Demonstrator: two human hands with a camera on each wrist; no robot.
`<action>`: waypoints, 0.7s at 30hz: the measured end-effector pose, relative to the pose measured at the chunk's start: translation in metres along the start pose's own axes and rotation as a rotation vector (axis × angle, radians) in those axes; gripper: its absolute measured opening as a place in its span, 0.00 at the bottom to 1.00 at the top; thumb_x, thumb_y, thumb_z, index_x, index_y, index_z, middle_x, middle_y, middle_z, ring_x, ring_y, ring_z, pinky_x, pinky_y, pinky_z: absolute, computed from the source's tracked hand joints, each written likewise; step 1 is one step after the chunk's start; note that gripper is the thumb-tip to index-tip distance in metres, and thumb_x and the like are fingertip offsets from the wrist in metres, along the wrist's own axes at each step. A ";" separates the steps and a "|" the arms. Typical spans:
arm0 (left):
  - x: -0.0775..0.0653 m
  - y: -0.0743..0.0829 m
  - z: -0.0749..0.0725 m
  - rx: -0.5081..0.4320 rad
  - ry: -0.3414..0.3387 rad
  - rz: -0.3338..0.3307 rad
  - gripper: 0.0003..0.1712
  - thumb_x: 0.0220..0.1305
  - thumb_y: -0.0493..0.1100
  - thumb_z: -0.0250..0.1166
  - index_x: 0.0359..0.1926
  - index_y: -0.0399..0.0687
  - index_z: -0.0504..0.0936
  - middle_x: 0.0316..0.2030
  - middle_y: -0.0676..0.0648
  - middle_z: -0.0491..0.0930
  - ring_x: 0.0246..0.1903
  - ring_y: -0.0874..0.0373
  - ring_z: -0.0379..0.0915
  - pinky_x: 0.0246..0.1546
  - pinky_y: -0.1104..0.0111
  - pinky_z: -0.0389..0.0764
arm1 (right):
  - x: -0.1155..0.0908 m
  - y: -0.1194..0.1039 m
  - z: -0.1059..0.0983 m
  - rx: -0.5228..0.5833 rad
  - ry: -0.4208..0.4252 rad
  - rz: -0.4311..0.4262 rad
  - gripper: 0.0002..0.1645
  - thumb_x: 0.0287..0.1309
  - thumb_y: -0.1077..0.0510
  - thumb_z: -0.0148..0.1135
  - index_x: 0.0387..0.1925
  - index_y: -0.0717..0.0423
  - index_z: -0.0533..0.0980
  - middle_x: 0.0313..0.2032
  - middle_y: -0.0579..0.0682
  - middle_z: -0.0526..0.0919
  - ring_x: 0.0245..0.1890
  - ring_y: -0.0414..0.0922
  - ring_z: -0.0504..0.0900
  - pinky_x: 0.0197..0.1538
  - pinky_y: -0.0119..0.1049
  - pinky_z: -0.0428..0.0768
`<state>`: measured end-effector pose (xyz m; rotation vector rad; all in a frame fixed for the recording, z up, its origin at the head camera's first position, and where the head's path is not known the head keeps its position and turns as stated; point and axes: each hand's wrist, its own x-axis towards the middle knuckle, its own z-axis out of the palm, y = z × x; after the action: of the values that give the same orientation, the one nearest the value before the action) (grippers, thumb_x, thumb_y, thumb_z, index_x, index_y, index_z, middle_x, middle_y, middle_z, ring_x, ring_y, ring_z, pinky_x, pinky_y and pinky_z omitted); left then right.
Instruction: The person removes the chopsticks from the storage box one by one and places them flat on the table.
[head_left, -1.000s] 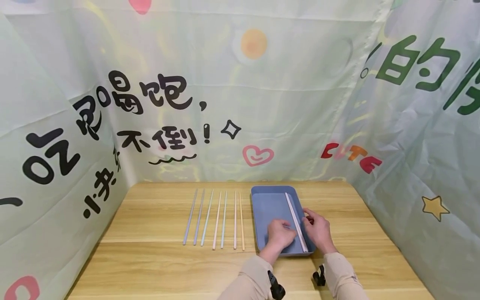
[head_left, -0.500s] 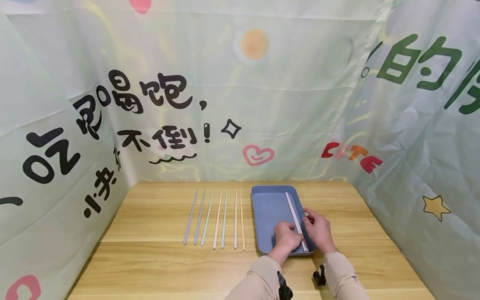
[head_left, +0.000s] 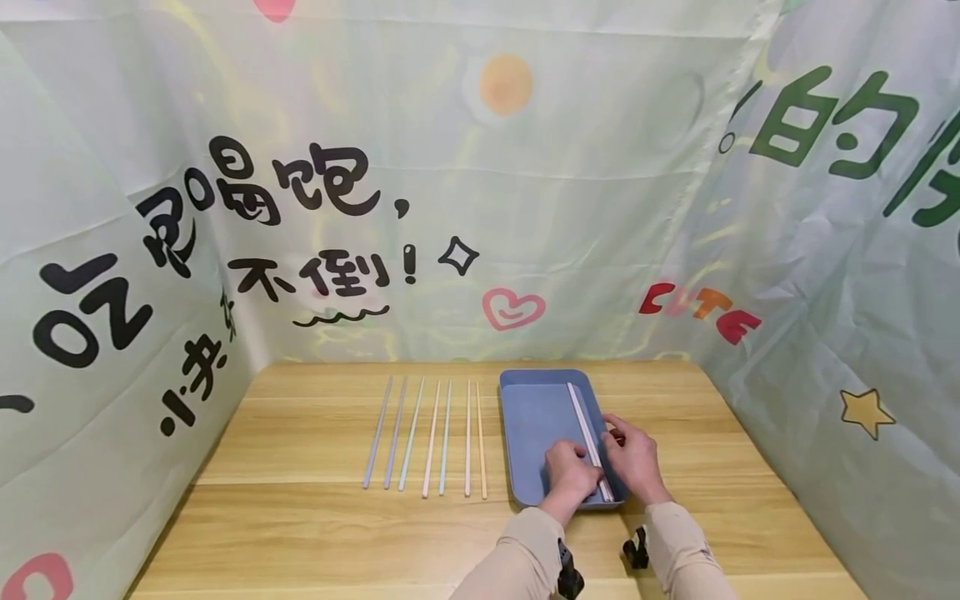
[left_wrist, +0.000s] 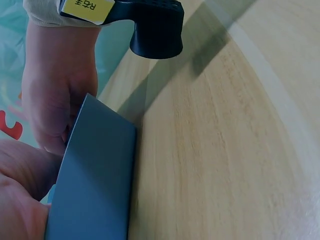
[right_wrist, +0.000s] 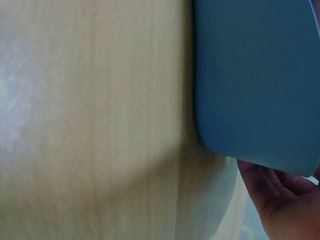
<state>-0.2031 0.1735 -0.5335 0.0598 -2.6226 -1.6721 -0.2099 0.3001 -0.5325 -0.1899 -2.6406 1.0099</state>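
White chopsticks (in blue tray) pinched by left hand; right hand grips the rim; loose pinch could scatter them.

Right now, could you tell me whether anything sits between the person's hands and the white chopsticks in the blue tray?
Nothing visible does. The left hand and right hand already flank the white chopsticks, which lie along the right inner side of the blue tray. Both hands seem to touch the near end, though exact contact is hard to tell.
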 end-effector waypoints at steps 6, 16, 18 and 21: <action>0.002 0.000 -0.001 -0.011 0.000 -0.006 0.14 0.42 0.32 0.84 0.28 0.41 0.86 0.25 0.48 0.82 0.24 0.59 0.77 0.24 0.70 0.81 | 0.000 -0.002 0.001 0.002 0.011 -0.006 0.22 0.69 0.65 0.61 0.63 0.66 0.79 0.41 0.65 0.89 0.38 0.56 0.87 0.35 0.36 0.82; 0.001 -0.001 -0.007 0.001 0.010 0.042 0.17 0.40 0.31 0.80 0.13 0.46 0.78 0.11 0.54 0.73 0.12 0.63 0.67 0.15 0.73 0.72 | 0.000 -0.001 0.000 0.004 -0.002 0.011 0.23 0.69 0.66 0.61 0.64 0.65 0.79 0.41 0.66 0.88 0.39 0.56 0.87 0.38 0.38 0.82; 0.001 0.000 -0.007 -0.022 0.003 0.034 0.18 0.40 0.31 0.80 0.11 0.47 0.78 0.08 0.54 0.72 0.08 0.64 0.66 0.13 0.74 0.71 | 0.000 0.000 0.000 0.002 0.001 0.010 0.22 0.69 0.66 0.61 0.63 0.65 0.79 0.41 0.65 0.88 0.38 0.55 0.87 0.38 0.38 0.82; 0.001 -0.001 -0.008 -0.062 -0.007 -0.003 0.19 0.41 0.31 0.81 0.12 0.48 0.77 0.06 0.53 0.73 0.05 0.66 0.65 0.11 0.74 0.72 | 0.000 0.001 0.000 0.001 0.004 0.010 0.22 0.69 0.66 0.61 0.63 0.65 0.79 0.40 0.65 0.89 0.38 0.54 0.87 0.38 0.38 0.82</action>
<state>-0.2042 0.1655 -0.5309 0.0563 -2.5747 -1.7569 -0.2097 0.3006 -0.5328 -0.2046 -2.6380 1.0124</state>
